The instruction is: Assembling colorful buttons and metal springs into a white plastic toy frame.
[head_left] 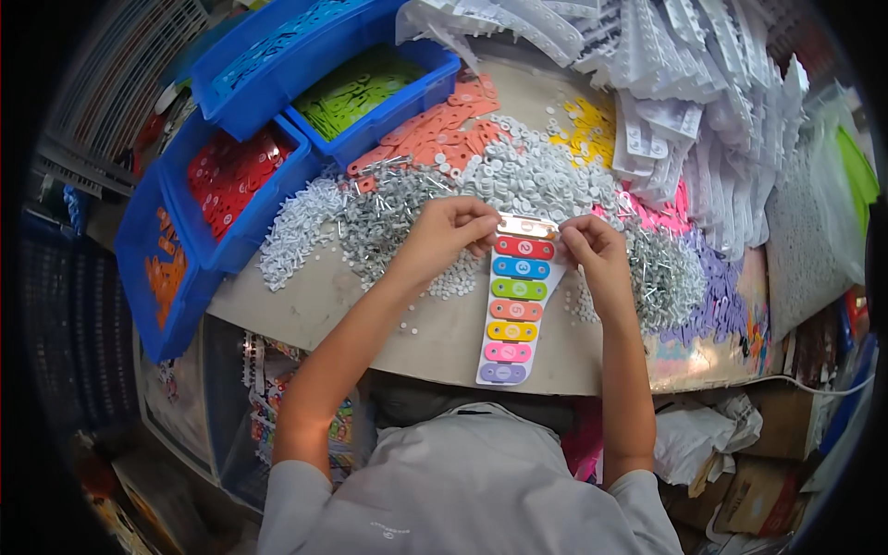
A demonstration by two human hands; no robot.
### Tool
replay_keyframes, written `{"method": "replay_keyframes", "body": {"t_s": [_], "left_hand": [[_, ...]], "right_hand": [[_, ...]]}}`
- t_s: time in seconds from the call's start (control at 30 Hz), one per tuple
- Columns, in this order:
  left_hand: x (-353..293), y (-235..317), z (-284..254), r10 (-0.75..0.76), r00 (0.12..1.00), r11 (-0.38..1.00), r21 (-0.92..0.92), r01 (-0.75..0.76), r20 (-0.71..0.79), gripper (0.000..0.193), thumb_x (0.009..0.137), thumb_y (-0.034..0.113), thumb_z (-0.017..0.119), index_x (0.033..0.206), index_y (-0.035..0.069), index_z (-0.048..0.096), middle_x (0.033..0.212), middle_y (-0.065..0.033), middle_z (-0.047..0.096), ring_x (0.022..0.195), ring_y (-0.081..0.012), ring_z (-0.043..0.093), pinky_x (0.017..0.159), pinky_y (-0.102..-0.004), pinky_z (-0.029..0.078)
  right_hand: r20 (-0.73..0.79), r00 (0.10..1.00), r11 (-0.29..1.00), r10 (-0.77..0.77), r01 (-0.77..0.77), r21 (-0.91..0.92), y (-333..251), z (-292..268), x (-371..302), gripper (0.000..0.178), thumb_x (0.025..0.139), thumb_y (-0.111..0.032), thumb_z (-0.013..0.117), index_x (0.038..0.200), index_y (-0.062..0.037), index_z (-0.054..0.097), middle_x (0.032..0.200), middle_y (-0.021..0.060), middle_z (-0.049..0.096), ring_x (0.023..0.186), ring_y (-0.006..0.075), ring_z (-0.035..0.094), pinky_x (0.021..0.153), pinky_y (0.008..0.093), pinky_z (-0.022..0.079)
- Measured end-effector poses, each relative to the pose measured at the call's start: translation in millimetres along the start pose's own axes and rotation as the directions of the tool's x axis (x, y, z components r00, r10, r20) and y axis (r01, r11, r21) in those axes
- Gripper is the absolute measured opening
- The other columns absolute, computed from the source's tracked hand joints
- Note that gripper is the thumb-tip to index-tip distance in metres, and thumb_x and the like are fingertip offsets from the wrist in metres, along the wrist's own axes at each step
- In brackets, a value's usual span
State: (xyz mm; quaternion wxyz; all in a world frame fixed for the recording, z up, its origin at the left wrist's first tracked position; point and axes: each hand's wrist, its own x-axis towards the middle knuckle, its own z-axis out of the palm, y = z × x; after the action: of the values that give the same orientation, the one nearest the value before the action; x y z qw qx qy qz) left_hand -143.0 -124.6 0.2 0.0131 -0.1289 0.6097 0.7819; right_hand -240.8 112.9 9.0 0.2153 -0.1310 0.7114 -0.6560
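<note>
A toy xylophone [517, 310], with a white tapered base and a column of coloured bars, lies over the near half of the table, its narrow end near the front edge. My left hand [451, 236] is closed at the left end of the topmost orange bar [527, 226], thumb and forefinger pinched there. At that bar's right end, the fingers of my right hand [595, 254] are also pinched. Whether a small part sits in either pinch is hidden. Silver pins [393, 217] heap beside my left hand; more silver pins [661, 277] lie by my right.
White round caps [527, 176] pile behind the xylophone. Loose salmon bars [435, 129], yellow bars [590, 129] and purple bars [717, 291] surround them. Blue bins [305, 143] stand left, holding coloured bars. White xylophone bases [684, 102] stack high at the back right.
</note>
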Motion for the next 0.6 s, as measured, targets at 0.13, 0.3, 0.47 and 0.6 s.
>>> {"method": "replay_keyframes", "body": {"t_s": [0.13, 0.3, 0.47, 0.6], "left_hand": [[15, -5, -1, -0.002, 0.999, 0.999, 0.046, 0.0, 0.038, 0.02, 0.1, 0.016, 0.067, 0.108, -0.002, 0.07, 0.084, -0.0034, 0.071, 0.072, -0.0086, 0.064, 0.067, -0.0237, 0.053], [24, -9, 1, -0.003, 0.998, 0.998, 0.061, -0.001, 0.067, 0.018, 0.1, 0.016, 0.067, 0.105, -0.001, 0.07, 0.082, -0.0024, 0.071, 0.069, -0.0072, 0.063, 0.064, -0.0221, 0.051], [25, -2, 1, -0.039, 0.998, 0.989, 0.143, 0.03, 0.057, 0.027, 0.096, 0.018, 0.073, 0.11, -0.003, 0.063, 0.074, -0.0028, 0.067, 0.061, -0.0074, 0.06, 0.053, -0.0228, 0.046], [38, -11, -4, -0.038, 0.999, 0.9, 0.435, 0.026, 0.02, 0.039, 0.091, 0.028, 0.078, 0.106, -0.004, 0.06, 0.07, -0.0046, 0.065, 0.058, -0.0098, 0.06, 0.048, -0.0255, 0.042]], "right_hand": [[0.02, 0.998, 0.998, 0.053, -0.052, -0.036, 0, 5, 6, 0.012, 0.101, -0.015, 0.065, 0.102, -0.0034, 0.068, 0.081, -0.0032, 0.068, 0.069, 0.0012, 0.057, 0.057, 0.0182, 0.037], [0.019, 0.999, 0.996, 0.05, -0.048, -0.075, -3, 6, 10, 0.011, 0.101, -0.015, 0.065, 0.101, -0.0044, 0.068, 0.078, -0.0042, 0.067, 0.065, 0.0004, 0.056, 0.054, 0.0171, 0.035], [0.055, 0.988, 0.967, 0.144, -0.128, -0.219, -14, 2, 19, 0.016, 0.099, -0.02, 0.07, 0.097, -0.0053, 0.063, 0.067, -0.0034, 0.062, 0.052, 0.0019, 0.05, 0.045, 0.0202, 0.028], [0.136, 0.963, 0.905, 0.235, -0.165, -0.392, -25, -6, 28, 0.026, 0.095, -0.026, 0.076, 0.091, -0.0036, 0.062, 0.063, 0.0001, 0.063, 0.052, 0.0047, 0.054, 0.046, 0.0234, 0.035]]}}
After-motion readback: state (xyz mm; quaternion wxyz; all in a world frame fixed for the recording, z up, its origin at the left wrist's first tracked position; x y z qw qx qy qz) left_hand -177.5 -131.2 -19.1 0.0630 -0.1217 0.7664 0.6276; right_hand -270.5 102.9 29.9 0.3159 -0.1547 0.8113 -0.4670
